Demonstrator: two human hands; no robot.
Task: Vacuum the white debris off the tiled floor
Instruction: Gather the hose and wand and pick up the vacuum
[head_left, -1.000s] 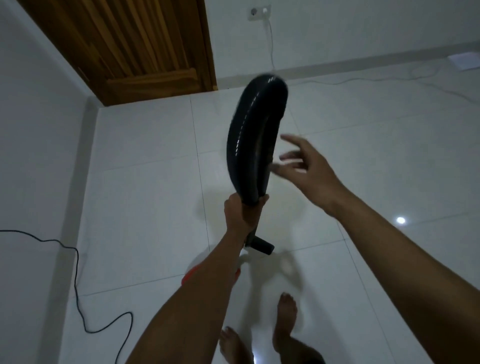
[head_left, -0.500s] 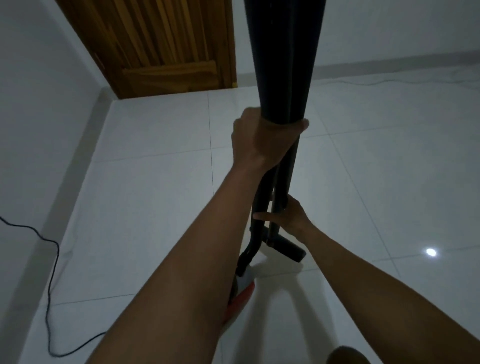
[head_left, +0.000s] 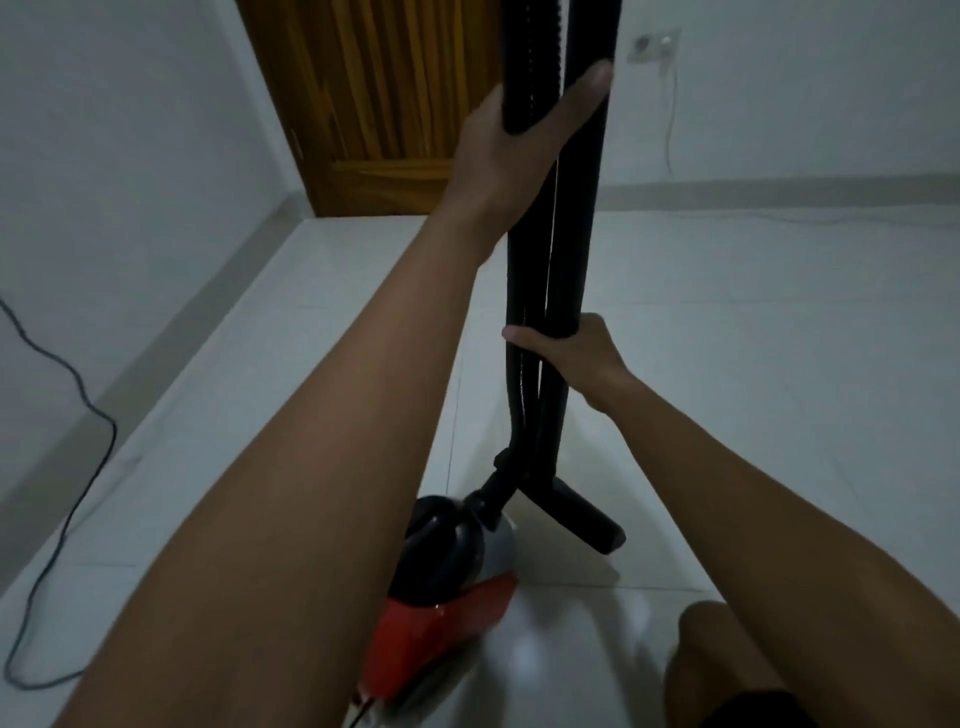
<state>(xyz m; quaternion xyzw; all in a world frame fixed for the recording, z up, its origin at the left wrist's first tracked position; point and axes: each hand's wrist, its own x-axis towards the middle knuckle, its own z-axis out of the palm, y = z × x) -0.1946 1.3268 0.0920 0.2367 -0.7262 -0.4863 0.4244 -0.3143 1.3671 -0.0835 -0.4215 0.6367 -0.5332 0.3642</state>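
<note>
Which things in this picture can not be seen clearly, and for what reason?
- Black hose: its upper loop is cut off by the top edge of the head view.
- Vacuum body: partly hidden behind the left forearm, and blurred.
- White debris: none visible on the tiled floor; too small or out of view.
- Wall socket: too small for detail.

There is just one camera, worn on the person's head. It looks forward and down, very close to both arms. The tiled floor (head_left: 753, 364) fills the lower frame, and a wooden door (head_left: 384, 104) sits at the upper middle.
</note>
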